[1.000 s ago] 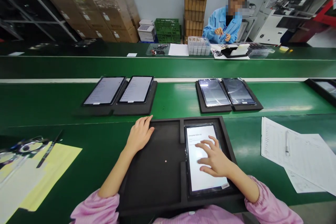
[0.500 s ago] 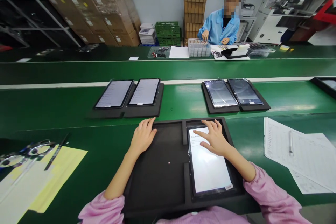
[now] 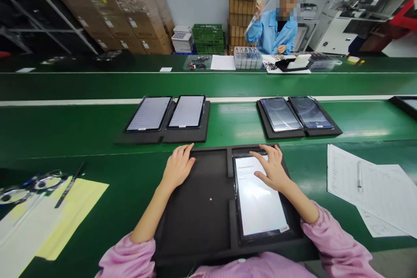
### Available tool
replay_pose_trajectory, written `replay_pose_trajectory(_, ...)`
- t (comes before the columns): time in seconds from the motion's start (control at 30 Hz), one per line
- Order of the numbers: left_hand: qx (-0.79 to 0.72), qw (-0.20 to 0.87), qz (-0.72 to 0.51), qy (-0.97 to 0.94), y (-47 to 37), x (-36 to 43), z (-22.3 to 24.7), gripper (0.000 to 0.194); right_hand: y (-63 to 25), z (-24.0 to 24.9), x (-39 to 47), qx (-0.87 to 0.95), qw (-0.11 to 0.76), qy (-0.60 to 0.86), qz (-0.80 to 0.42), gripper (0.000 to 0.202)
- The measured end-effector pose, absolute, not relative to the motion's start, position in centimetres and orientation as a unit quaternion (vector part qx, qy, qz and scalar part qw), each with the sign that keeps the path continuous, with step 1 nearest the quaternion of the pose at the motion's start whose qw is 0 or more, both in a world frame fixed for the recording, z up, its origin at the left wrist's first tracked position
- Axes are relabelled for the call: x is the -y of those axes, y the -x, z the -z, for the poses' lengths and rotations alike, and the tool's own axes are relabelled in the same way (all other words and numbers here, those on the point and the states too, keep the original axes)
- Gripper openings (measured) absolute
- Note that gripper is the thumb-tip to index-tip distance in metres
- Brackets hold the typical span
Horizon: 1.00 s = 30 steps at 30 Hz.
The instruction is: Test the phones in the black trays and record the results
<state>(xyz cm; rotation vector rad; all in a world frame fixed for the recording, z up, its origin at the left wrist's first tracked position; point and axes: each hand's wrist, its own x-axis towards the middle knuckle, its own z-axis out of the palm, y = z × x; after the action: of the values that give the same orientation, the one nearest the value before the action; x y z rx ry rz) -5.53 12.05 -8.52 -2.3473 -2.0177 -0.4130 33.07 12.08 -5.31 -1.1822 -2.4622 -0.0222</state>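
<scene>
A black foam tray (image 3: pixel 202 217) lies in front of me on the green table. Its right recess holds a tablet (image 3: pixel 260 204) with a lit white screen and some text near the top. My right hand (image 3: pixel 273 169) is over the tablet's upper right part, fingers spread, holding nothing. At the tray's upper left corner rests my left hand (image 3: pixel 178 166), open, with its fingers on the rim. The left recess bears only a tiny pale speck (image 3: pixel 210 199).
Beyond the tray, two foam trays (image 3: pixel 203 132) (image 3: pixel 337 131) carry pairs of tablets on the belt. Papers (image 3: pixel 368 195) lie at right; yellow sheets (image 3: pixel 81 204), a pen (image 3: pixel 68 186) and cables (image 3: pixel 42 182) at left. A person in blue (image 3: pixel 272 30) sits across.
My right hand has drawn back slightly to the right over the screen. The tablet trays on the belt have shifted right. The person across has raised a hand with a clear sheet.
</scene>
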Motion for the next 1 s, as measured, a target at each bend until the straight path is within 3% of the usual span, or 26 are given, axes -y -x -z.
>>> replay_pose_trajectory(0.4, 0.655, -0.006, 0.116, 0.746, 5.4, -12.0, 8.0, 0.056, -31.9, 5.9, -7.6, 0.958, 0.127, 0.244, -0.082, 0.051)
replay_pose_trajectory(0.47, 0.655, -0.008, 0.117, 0.747, 5.4, -11.9, 7.9, 0.057, -32.3, 5.8, -7.7, 0.955, 0.159, 0.234, -0.094, 0.047)
replay_pose_trajectory(0.6, 0.660, -0.020, 0.116, 0.742, 5.3, -11.8, 7.6, 0.056, -33.9, 5.1, -8.0, 0.914, 0.277, 0.262, -0.138, 0.069)
replay_pose_trajectory(0.87, 0.657, -0.024, 0.123, 0.743, 5.3, -11.9, 7.7, 0.057, -33.9, 5.0, -8.0, 0.906, 0.263, 0.289, -0.162, 0.057)
replay_pose_trajectory(1.0, 0.658, -0.019, 0.126, 0.742, 5.3, -11.9, 7.8, 0.056, -34.0, 5.0, -7.9, 0.920, 0.236, 0.290, -0.117, 0.047)
